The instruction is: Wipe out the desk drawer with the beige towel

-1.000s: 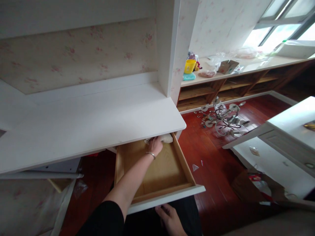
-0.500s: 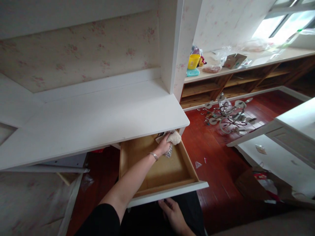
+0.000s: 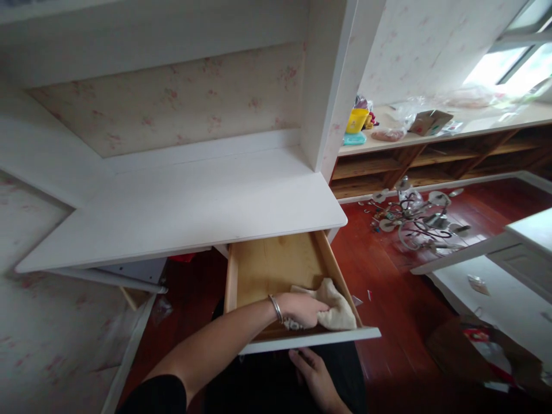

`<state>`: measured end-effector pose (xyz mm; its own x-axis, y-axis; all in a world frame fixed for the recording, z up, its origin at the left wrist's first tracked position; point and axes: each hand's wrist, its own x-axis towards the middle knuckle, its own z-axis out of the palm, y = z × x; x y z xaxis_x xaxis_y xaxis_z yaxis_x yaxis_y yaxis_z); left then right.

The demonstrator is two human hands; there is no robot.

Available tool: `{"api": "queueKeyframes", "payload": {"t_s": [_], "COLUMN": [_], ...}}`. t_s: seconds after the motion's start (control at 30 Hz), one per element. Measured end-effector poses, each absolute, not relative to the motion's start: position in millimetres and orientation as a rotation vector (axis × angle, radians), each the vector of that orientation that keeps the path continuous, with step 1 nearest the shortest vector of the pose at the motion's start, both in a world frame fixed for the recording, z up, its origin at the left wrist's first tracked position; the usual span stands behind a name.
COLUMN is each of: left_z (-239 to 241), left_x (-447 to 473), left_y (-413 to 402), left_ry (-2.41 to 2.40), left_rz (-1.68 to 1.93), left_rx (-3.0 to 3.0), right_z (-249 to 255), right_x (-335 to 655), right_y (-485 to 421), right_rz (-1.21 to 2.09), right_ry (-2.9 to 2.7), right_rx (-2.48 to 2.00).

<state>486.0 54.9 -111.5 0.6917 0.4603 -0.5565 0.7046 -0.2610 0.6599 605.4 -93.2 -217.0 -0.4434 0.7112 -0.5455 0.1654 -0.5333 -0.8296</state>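
A pale cream cloth [image 3: 338, 307] with a grey patterned part lies bunched in the front right corner of the pulled-out wooden drawer [image 3: 271, 264]. My left hand [image 3: 302, 309], a silver bracelet at its wrist, is closed on this cloth and presses it against the drawer's bottom near the front panel. Below the white drawer front [image 3: 310, 339], my right hand [image 3: 313, 371] has its fingers curled at the panel's outer side. Whatever sits between those fingers is hidden.
The white desktop [image 3: 215, 201] overhangs the drawer's back. On the red floor to the right lies a chandelier [image 3: 422, 218]. A low shelf unit [image 3: 388, 164] carries a yellow container [image 3: 357, 121] and a cardboard box [image 3: 431, 122]. White furniture [image 3: 487, 276] stands at far right.
My left hand has brought the cloth from the drawer's back right toward me, to the front right corner. My right hand stays at the drawer front. The view has shifted slightly.
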Motion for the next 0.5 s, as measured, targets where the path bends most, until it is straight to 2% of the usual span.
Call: {"api": "queueKeyframes", "payload": {"t_s": [0.3, 0.5], "left_z": [-86, -70], "left_x": [368, 328], "left_y": [14, -4], "left_ry": [0.948, 1.025], "left_rz": [-0.535, -0.437], "left_rx": [1.863, 1.800], "right_z": [-213, -211], "right_x": [607, 604], "right_y": [-91, -88], "right_rz": [2.062, 2.094], "right_ry": [-1.282, -1.193], "right_rx": [-1.367, -1.386]}}
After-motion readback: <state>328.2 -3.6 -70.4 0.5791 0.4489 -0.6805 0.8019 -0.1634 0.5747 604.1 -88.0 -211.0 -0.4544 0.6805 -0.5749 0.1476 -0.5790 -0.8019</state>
